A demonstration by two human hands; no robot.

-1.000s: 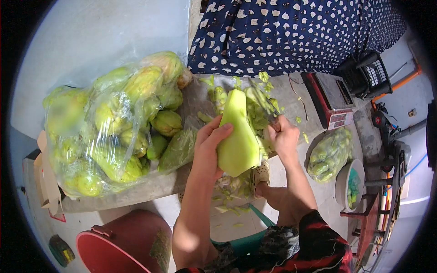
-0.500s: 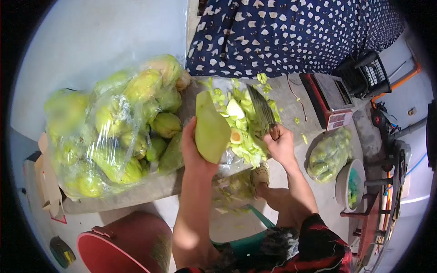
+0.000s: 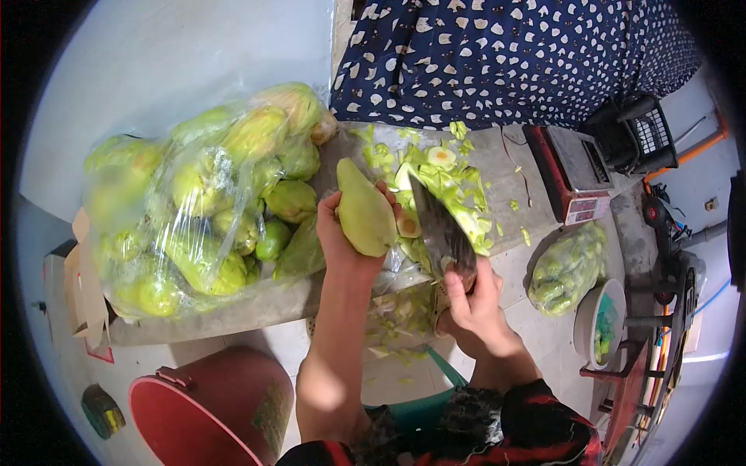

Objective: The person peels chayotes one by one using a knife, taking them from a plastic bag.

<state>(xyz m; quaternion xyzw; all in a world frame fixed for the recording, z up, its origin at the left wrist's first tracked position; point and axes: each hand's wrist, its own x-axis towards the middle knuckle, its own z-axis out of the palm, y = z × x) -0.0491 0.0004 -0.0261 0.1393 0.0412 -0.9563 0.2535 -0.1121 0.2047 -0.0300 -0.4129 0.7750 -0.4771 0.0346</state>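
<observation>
My left hand [image 3: 353, 241] is wrapped around a pale green papaya [image 3: 365, 208], its narrow end pointing up and away from me. To its right, my right hand [image 3: 475, 299] grips the handle of a broad-bladed knife [image 3: 437, 225], whose dark blade points up and is apart from the fruit. Behind the knife, a heap of green peelings [image 3: 458, 182] and cut ends lies on the concrete ledge. One round cut end [image 3: 441, 157] shows a pale core. Left of my left hand, a large clear plastic bag [image 3: 194, 210] holds several green papayas.
A red-sided scale [image 3: 571, 167] and a black basket [image 3: 633, 132] stand at the right. Nearer are a filled plastic bag [image 3: 569, 268] and a white tub [image 3: 598, 322]. A red bucket [image 3: 221, 404] stands on the floor at lower left. A dark patterned curtain [image 3: 497, 62] hangs behind.
The papaya has turned in my left hand and now shows a rounded side and more of its length. My right hand has come lower and closer, tilting the knife. The view has shifted slightly.
</observation>
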